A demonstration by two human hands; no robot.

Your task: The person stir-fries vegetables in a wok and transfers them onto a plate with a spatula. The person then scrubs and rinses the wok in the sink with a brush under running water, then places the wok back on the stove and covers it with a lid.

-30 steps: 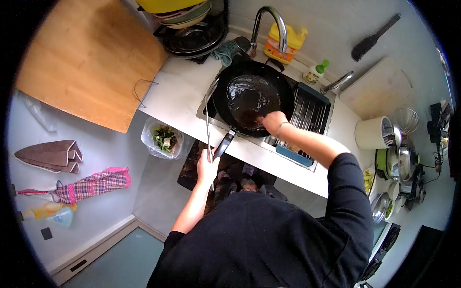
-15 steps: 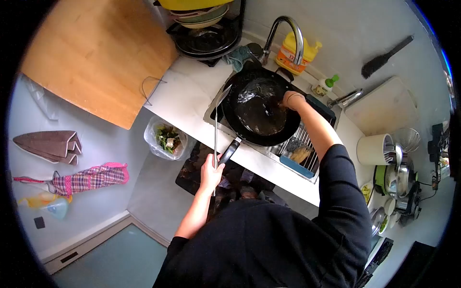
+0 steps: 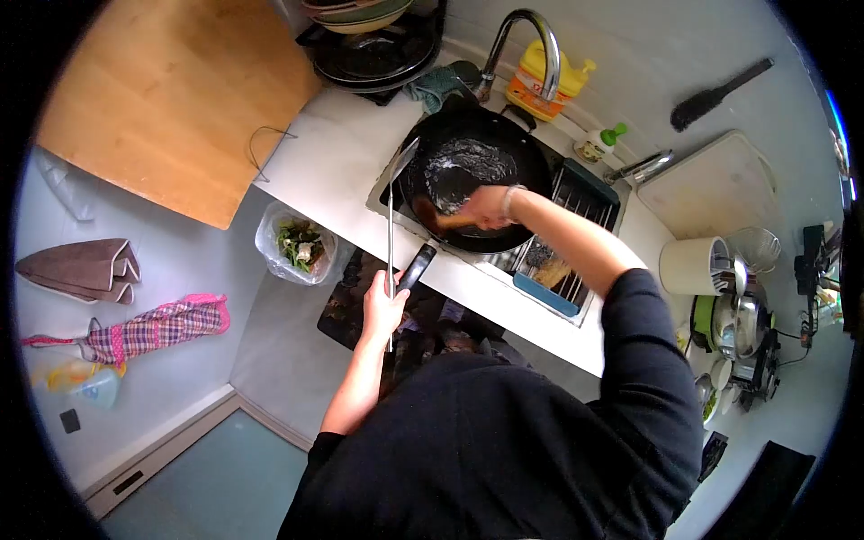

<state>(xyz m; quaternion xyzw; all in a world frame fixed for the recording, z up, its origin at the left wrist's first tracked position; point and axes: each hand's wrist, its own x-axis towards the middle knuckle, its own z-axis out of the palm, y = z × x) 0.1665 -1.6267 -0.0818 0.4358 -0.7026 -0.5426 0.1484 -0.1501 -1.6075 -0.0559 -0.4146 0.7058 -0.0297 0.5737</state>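
A black wok [image 3: 535,175] holding some dark water rests over the sink below the tap. My left hand [image 3: 382,306] is closed at the end of its black handle [image 3: 416,267], and also round a long thin metal utensil [image 3: 391,211] that leans against the wok's left rim, its head seen edge-on. Inside the wok, my right hand [image 3: 490,207] is closed on a brown brush-like tool [image 3: 429,216], which meets the near left side of the pan. Motion blur hides the tool's exact shape.
A curved tap [image 3: 526,18] and a yellow detergent jug [image 3: 547,83] stand behind the wok. Right of it, a drain rack [image 3: 576,216] spans the sink. A bag of scraps [image 3: 297,247] hangs at the counter's edge. A wooden board [image 3: 180,99] is at left.
My right hand has swept from the wok's right side to its near left, taking the brown tool along. My left hand keeps its grip. The view has shifted slightly.
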